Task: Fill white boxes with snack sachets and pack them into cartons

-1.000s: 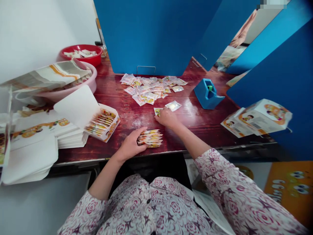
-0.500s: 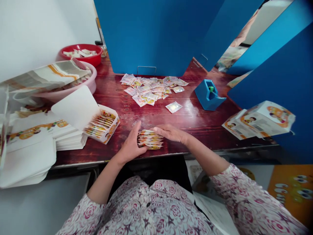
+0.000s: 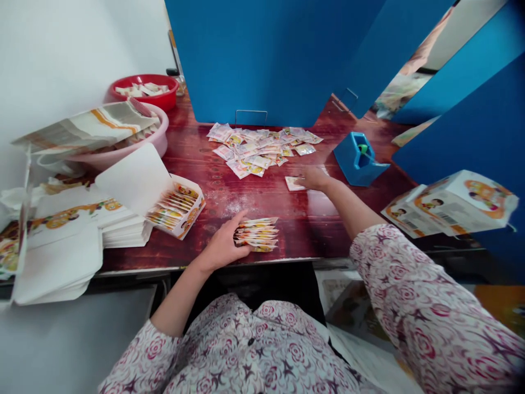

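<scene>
Steadying a stack [image 3: 256,234] near the sachet-filled box [image 3: 191,215], left hand [image 3: 223,247] spread; right hand [image 3: 314,178] seemingly pinches sachet [image 3: 292,184].

Left hand [image 3: 223,246]: sachet stack [image 3: 257,234]; right hand [image 3: 314,178]: sachet [image 3: 293,184]

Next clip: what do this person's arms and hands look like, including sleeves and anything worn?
The left hand and right hand are both bare, with no gloves or watch visible. The sleeves are loose pale fabric printed with maroon roses and swirls, the same print as the top. The forearms are uncovered below them.
</scene>
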A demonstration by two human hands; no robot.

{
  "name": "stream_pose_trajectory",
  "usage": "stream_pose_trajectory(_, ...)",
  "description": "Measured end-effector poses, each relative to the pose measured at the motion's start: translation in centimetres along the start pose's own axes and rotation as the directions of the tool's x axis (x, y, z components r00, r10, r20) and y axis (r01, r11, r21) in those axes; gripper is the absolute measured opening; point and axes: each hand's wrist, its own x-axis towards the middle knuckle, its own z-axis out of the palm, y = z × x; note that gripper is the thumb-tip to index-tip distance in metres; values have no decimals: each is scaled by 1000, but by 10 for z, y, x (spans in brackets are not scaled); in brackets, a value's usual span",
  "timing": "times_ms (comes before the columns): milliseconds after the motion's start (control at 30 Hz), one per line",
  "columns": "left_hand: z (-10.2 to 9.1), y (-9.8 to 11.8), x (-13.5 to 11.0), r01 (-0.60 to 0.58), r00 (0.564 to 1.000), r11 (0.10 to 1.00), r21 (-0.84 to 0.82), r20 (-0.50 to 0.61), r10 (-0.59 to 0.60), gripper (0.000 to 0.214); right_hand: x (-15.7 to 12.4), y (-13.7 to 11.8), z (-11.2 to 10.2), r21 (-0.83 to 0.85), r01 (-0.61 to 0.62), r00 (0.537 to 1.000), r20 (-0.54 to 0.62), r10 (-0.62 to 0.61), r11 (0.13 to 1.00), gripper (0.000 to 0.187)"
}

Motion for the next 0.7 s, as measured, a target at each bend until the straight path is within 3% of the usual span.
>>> stream_pose_trajectory(100, 0, 1, 0, -13, 1000, 1000, 7, 4, 13, 89, -17, -20, -1, 103, -98, 995, 4, 98, 990, 24)
stream_pose_trajectory(233, 1, -1, -1, -6, 1000, 1000, 24, -9, 6, 89, -48, -77, 8, 433, 70, 975, -222, 31, 899, 26)
stream_pose_trajectory(300, 3, -3, -1, -15, 1000, 1000, 22, -14, 15, 90, -65, -110, 12, 601, 205, 972, -220, -87, 773, 28)
stream_pose_trajectory(367, 4, -6, -1, -32, 999, 999, 6, -33, 32, 93, -82, -138, 12, 691, 289, 952, -132, -278, 662, 35)
stream_pose_trajectory(433, 6, -8, -1, -56, 995, 998, -15, -86, 55, 99, -96, -155, 8, 697, 305, 924, -51, -380, 649, 48)
stream_pose_trajectory(500, 7, -10, 0, -85, 986, 996, -29, -144, 80, 105, -103, -163, 2, 667, 302, 921, -19, -389, 682, 57)
stream_pose_trajectory(567, 6, -9, 0, -91, 987, 995, -35, -132, 86, 107, -101, -163, -1, 666, 301, 914, 4, -407, 683, 61)
stream_pose_trajectory(633, 5, -6, 1, -63, 996, 997, -43, -65, 60, 105, -84, -158, -2, 689, 293, 903, 28, -429, 663, 58)
stream_pose_trajectory(700, 3, -3, 1, -28, 999, 998, -51, -20, 27, 102, -53, -151, -1, 679, 284, 937, -46, -347, 677, 48)
